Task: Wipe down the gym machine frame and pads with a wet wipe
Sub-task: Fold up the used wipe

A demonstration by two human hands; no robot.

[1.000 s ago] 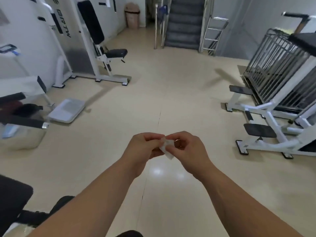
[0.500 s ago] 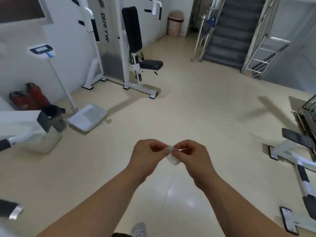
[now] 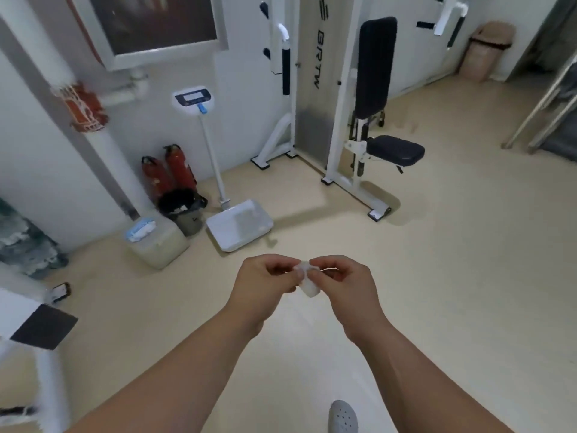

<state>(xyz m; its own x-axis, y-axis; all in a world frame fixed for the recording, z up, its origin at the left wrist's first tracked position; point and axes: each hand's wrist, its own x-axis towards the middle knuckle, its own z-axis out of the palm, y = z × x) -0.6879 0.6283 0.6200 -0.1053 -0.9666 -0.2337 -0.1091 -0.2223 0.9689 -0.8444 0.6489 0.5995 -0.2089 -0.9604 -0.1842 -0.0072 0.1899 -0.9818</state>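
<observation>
You are pinching the bunched wet wipe (image 3: 307, 286) at the centre of the frame, with your left hand (image 3: 265, 284) and right hand (image 3: 345, 284) each gripping an edge. Pulling it fully flat is the aim before reaching the gym machine (image 3: 373, 89), upper centre.

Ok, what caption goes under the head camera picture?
Left hand and right hand pinch a wet wipe, gym machine ahead.

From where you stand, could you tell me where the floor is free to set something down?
Free: the broad floor between the seated machine and the stair rail. Crowded: the wall corner with fire extinguishers, bin, jug and scale.
</observation>
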